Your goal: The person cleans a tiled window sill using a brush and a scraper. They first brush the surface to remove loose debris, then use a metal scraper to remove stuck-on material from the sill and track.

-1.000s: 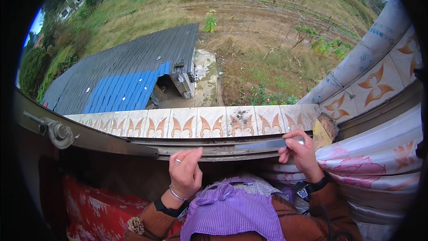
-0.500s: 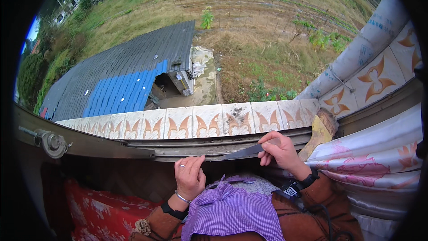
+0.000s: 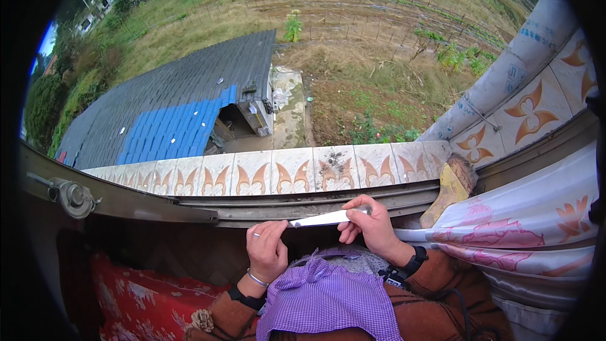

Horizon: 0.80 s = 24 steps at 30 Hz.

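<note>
Head view — your right hand grips the knife; slipping left could cut your left hand — its grasp unclear.

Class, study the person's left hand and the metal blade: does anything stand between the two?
Nothing visible does. The metal blade, held by the right hand, ends beside the left hand; whether they touch is unclear. The brush sits farther right, out of the way.
</note>
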Tool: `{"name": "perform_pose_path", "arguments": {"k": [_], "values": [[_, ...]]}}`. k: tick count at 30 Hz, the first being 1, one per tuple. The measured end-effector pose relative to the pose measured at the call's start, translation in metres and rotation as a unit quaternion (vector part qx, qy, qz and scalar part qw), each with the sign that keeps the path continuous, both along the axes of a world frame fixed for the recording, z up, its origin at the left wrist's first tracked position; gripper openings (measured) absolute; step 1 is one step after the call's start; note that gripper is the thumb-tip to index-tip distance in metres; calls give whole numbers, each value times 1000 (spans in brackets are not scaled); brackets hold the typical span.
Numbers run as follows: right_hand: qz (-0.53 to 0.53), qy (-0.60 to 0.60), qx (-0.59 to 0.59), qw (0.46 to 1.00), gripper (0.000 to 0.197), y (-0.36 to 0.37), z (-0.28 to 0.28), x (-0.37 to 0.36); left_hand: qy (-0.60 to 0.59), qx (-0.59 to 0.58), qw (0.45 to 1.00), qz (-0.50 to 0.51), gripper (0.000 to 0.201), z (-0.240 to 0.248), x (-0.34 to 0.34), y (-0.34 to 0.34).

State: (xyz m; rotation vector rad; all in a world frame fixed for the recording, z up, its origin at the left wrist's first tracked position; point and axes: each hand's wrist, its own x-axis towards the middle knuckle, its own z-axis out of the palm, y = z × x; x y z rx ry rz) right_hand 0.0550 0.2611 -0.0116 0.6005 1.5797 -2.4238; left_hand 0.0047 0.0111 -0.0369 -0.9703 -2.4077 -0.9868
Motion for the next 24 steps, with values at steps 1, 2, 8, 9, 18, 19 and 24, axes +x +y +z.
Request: {"name": "perform_pose_path", "arguments": {"k": [1, 2, 8, 9, 18, 19, 24], "values": [[-17, -12, -16, 1000, 16, 0, 0, 0, 3, -1, 1000, -2, 48, 4, -1, 1], [-20, -17, -38, 999, 16, 0, 0, 0, -7, -1, 1000, -11, 50, 9, -2, 3], [-173, 24, -125, 977, 19, 35, 18, 0, -28, 17, 998, -51, 64, 51, -27, 12], [-189, 55, -93, 976, 18, 44, 22, 4, -17, 32, 999, -27, 63, 53, -28, 12], [-118, -12, 129, 985, 17, 66, 15, 59, 18, -58, 998, 20, 52, 10, 2, -15], [-104, -5, 113, 988, 17, 62, 12, 59, 12, -53, 998, 14, 52, 6, 2, -14], [-66, 20, 86, 994, 19, 31, 2, 43, -4, -20, 1000, -8, 54, -3, 0, -7]]}}
